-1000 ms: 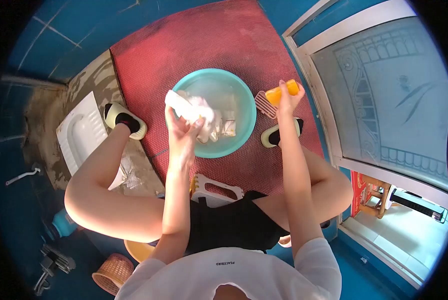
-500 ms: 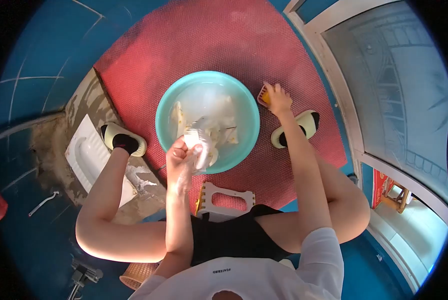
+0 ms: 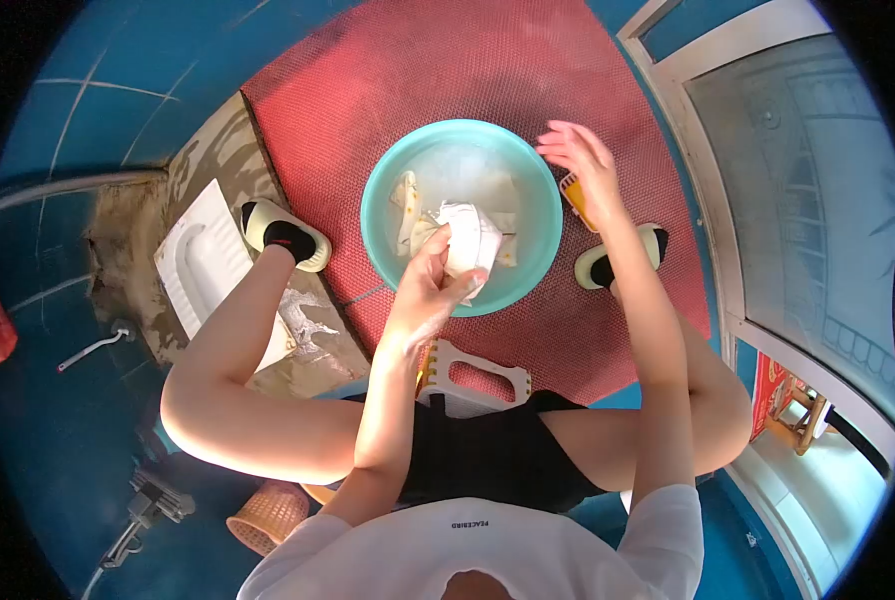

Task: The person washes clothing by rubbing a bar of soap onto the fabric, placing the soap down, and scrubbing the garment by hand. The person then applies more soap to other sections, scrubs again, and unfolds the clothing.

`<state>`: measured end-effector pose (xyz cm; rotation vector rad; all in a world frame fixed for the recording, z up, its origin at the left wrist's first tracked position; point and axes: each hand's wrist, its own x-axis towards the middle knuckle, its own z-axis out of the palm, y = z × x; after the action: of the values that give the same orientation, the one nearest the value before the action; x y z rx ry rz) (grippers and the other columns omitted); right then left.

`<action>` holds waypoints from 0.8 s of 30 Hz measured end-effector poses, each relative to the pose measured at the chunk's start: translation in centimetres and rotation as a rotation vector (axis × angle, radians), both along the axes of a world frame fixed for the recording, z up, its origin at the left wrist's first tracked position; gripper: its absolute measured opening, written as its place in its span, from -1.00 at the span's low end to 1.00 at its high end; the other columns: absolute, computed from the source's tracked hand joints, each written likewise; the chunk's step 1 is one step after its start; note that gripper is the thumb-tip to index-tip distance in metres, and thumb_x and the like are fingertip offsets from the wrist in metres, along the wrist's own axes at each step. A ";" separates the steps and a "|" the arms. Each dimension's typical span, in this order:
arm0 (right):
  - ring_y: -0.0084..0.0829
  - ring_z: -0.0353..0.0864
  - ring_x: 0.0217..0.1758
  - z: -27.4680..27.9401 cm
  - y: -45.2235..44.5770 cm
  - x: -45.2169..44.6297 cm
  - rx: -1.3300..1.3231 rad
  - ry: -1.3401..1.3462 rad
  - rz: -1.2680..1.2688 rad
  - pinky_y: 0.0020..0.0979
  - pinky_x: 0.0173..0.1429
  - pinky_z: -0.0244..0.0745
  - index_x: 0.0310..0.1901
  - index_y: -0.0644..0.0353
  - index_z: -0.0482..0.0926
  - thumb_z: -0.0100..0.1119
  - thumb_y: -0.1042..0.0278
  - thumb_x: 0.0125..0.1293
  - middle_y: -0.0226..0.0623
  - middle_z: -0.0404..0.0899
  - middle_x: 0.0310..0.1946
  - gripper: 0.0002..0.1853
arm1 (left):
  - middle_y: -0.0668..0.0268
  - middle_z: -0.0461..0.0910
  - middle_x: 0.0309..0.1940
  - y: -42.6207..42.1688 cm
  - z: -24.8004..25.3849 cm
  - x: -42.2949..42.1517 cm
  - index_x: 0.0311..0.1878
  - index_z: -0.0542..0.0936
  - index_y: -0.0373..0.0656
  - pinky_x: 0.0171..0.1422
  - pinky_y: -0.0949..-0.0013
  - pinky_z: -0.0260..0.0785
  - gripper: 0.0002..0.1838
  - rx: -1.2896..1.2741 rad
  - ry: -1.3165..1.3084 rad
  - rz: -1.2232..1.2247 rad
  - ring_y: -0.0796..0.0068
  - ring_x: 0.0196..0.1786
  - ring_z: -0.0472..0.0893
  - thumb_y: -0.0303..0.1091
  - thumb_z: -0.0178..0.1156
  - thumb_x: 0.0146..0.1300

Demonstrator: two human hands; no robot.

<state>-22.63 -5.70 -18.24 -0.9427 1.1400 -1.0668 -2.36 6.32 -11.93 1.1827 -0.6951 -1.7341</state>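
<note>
Over the turquoise basin (image 3: 549,255), my left hand (image 3: 428,290) is closed around a bunched white cloth (image 3: 476,240). Milky water fills the basin, and a pale cloth with yellow spots (image 3: 407,212) lies in it, partly covered by the held cloth. Just past the basin's right rim is my right hand (image 3: 588,165), its fingers stretched out and nothing seen in them. Below that hand a small dish (image 3: 567,186) holds a yellow-orange bar (image 3: 580,206) that looks like soap. My right hand and wrist partly cover the dish.
A red textured mat (image 3: 368,90) lies under the basin. A white squat toilet (image 3: 203,260) is on the left, a white plastic stool (image 3: 478,350) beneath me. A woven basket (image 3: 268,515) stands behind at left; a framed glass door (image 3: 788,170) is at right.
My right hand has risen off the dish and opened, leaving the yellow-orange bar in view. My left hand still grips the white cloth, which is now more spread out. The whole view has shifted.
</note>
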 end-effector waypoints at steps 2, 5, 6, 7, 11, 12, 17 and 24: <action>-0.44 0.47 -0.13 3.9 1.2 2.9 -0.135 -0.109 0.269 -0.42 0.04 0.31 -0.08 0.31 0.38 -0.16 0.15 0.26 -0.20 0.47 -0.18 -0.62 | 0.32 0.50 -0.19 0.4 0.5 0.4 0.01 0.37 -0.29 -0.18 0.57 0.36 -0.60 -0.048 -0.009 -0.039 0.62 -0.21 0.49 -0.61 0.10 0.03; -0.50 0.49 -0.23 7.9 4.0 6.5 -0.254 0.107 0.713 -0.49 -0.05 0.33 -0.21 0.27 0.48 -0.04 0.16 0.21 -0.28 0.52 -0.30 -0.68 | 0.33 0.52 -0.23 1.4 1.5 1.1 0.01 0.37 -0.29 -0.23 0.59 0.36 -0.57 -0.049 -0.069 -0.151 0.65 -0.23 0.49 -0.60 0.14 0.00; -0.50 0.49 -0.23 8.6 4.4 6.5 -0.246 0.105 0.692 -0.49 -0.05 0.33 -0.21 0.27 0.48 -0.04 0.16 0.21 -0.28 0.52 -0.30 -0.68 | 0.33 0.53 -0.26 1.7 1.9 1.4 0.00 0.38 -0.29 -0.25 0.60 0.36 -0.58 -0.072 -0.110 -0.151 0.65 -0.26 0.50 -0.59 0.15 0.00; -0.54 0.48 -0.29 9.0 4.2 6.3 -0.226 0.291 0.857 -0.51 -0.12 0.33 -0.29 0.27 0.50 0.03 0.17 0.16 -0.33 0.52 -0.38 -0.71 | 0.33 0.54 -0.29 1.7 2.2 1.7 -0.01 0.39 -0.30 -0.28 0.61 0.36 -0.59 -0.102 -0.152 -0.154 0.66 -0.30 0.50 -0.58 0.16 -0.01; -0.65 0.40 -0.46 12.8 5.1 5.4 -0.304 0.619 0.919 -0.57 -0.33 0.32 -0.45 0.26 0.51 0.22 0.24 0.01 -0.42 0.49 -0.58 -0.76 | 0.33 0.57 -0.43 1.6 3.1 2.7 -0.19 0.46 -0.31 -0.19 0.58 0.36 -0.74 -0.078 -0.027 -0.072 0.71 -0.33 0.50 -0.60 0.18 -0.01; -0.68 0.37 -0.49 13.4 5.4 5.3 -0.346 0.482 0.847 -0.59 -0.36 0.30 -0.49 0.24 0.49 0.21 0.30 0.01 -0.44 0.46 -0.61 -0.82 | 0.37 0.53 -0.58 1.5 3.3 2.5 -0.41 0.49 -0.29 -0.33 0.61 0.33 -0.93 -0.101 -0.017 -0.026 0.74 -0.48 0.45 -0.54 0.18 0.02; -0.77 0.27 -0.49 15.6 5.5 5.4 -0.328 0.445 0.635 -0.66 -0.42 0.20 -0.49 0.21 0.42 0.15 0.34 0.08 -0.54 0.36 -0.60 -0.84 | 0.52 0.31 -0.71 0.8 -0.8 2.4 -0.71 0.40 -0.21 -0.51 0.64 0.03 -0.68 -0.308 -0.138 -0.004 0.78 -0.60 0.20 -0.38 0.10 0.14; -0.74 0.35 -0.46 13.3 3.4 6.4 -0.477 0.611 0.351 -0.64 -0.38 0.28 -0.47 0.20 0.40 0.08 0.30 0.16 -0.49 0.42 -0.58 -0.83 | 0.58 0.22 -0.76 0.5 0.4 4.0 -0.78 0.33 -0.12 -0.58 0.61 -0.14 -0.58 -0.458 -0.210 0.499 0.80 -0.66 0.08 -0.30 0.00 0.23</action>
<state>-16.19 -2.25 -4.99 -1.8637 1.1533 -0.7863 1.69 6.86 -11.57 1.1007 -0.7892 -0.9818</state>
